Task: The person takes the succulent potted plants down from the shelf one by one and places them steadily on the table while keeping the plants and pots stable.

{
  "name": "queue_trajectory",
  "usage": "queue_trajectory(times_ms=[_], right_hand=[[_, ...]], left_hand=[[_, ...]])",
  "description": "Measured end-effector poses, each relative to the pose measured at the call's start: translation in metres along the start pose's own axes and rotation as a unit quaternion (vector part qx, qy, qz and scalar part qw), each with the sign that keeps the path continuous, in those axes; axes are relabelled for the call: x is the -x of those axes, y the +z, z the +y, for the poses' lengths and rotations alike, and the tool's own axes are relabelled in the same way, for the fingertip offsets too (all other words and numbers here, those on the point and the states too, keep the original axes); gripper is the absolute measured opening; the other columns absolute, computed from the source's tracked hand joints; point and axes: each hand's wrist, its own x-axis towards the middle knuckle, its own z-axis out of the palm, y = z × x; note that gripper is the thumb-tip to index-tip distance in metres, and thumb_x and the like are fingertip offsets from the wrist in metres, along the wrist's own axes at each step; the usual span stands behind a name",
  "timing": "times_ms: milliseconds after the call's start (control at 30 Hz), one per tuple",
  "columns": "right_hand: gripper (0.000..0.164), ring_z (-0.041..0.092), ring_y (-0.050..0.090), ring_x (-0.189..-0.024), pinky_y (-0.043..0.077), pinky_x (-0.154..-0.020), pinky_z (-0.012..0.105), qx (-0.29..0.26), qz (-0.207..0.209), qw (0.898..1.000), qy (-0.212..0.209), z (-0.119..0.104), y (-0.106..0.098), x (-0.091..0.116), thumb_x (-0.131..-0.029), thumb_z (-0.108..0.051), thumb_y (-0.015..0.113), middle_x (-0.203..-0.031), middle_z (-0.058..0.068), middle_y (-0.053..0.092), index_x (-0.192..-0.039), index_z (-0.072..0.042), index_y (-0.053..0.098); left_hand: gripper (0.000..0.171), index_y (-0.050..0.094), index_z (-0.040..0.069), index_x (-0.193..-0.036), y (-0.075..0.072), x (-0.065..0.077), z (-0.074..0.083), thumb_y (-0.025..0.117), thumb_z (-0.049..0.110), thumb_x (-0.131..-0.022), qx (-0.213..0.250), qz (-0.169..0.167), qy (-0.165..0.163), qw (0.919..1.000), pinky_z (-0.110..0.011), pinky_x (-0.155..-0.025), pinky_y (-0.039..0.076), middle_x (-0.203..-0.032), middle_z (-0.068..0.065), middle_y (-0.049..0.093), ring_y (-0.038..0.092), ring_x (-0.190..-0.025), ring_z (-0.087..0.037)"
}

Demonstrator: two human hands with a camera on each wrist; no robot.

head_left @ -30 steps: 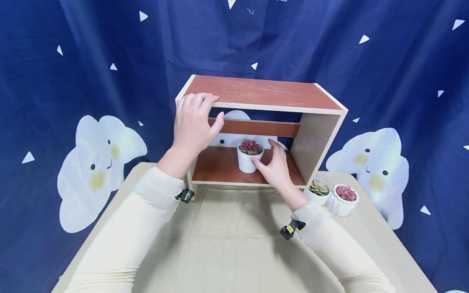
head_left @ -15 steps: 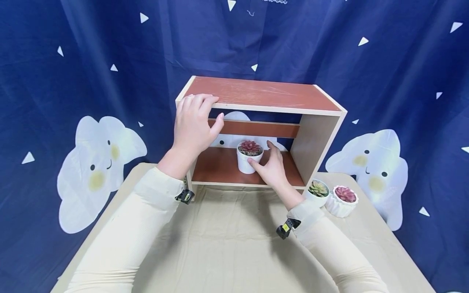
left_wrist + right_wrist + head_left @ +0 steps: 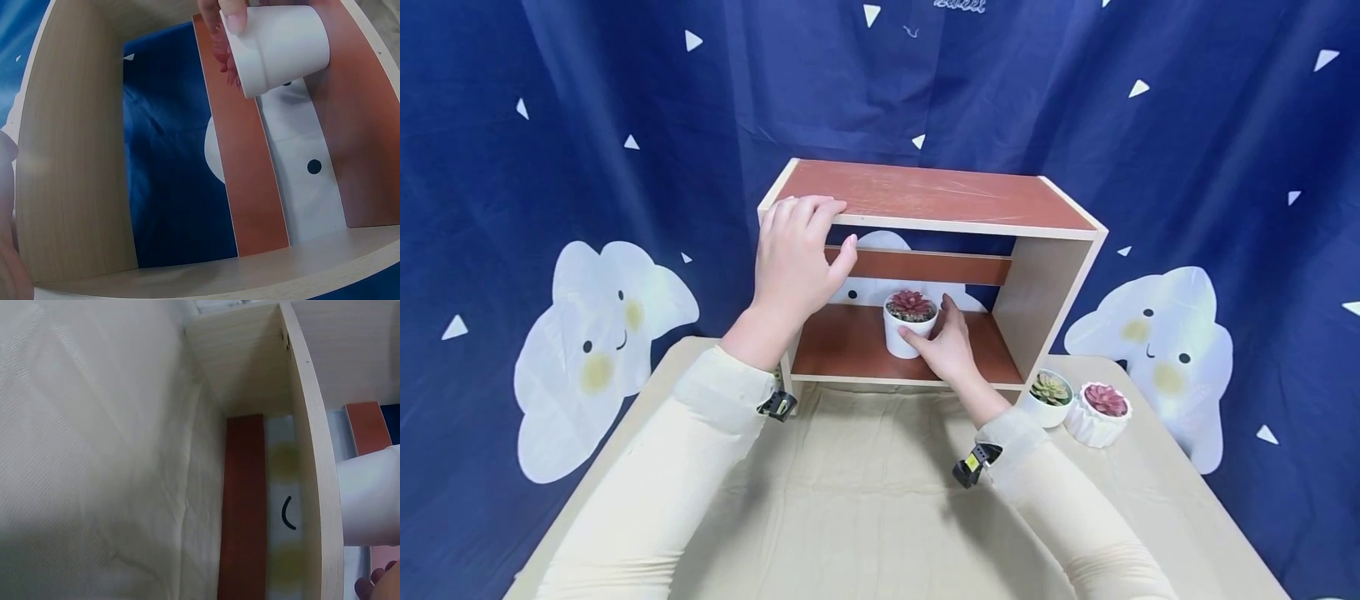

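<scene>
Inside the low wooden shelf unit (image 3: 925, 196) stands a white pot (image 3: 902, 340) with a dark red artificial succulent (image 3: 909, 304), upright on the brown bottom board. My right hand (image 3: 953, 343) is at its right side. The thumb lies across the front of the pot, while the other fingers curve behind it with a small gap. In the right wrist view the fingertips (image 3: 377, 574) show beside the white pot (image 3: 372, 497). My left hand (image 3: 797, 254) rests on the unit's upper left corner, fingers over the top board and thumb apart.
Right of the unit, on the beige cloth (image 3: 850, 500), stand a green succulent in a white pot (image 3: 1047, 412) and a pink succulent in a ribbed white pot (image 3: 1096, 427). A brown crossbar (image 3: 932, 267) spans the unit's back. Behind hangs a blue curtain (image 3: 1000, 92).
My right hand has moved left and closer round the pot, its thumb further across the front. The pot and my left hand stay in place; the head view has shifted slightly.
</scene>
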Motion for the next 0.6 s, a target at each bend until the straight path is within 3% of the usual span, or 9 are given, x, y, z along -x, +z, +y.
queue_trajectory(times_ms=[600], right_hand=[[0.11,0.032,0.031,-0.146,0.028,-0.117,0.044,-0.06,-0.021,0.997,0.047,-0.0064,0.0098,-0.0078,-0.08,-0.042,0.081,-0.159,0.022,0.026,-0.158,-0.003,0.013]], left_hand=[[0.046,0.066,0.009,-0.128,0.0002,0.0004,0.0008,0.055,0.038,-0.094,0.002,0.005,-0.001,1.0,-0.047,-0.107,0.036,-0.127,-0.012,0.063,0.052,-0.12,-0.033]])
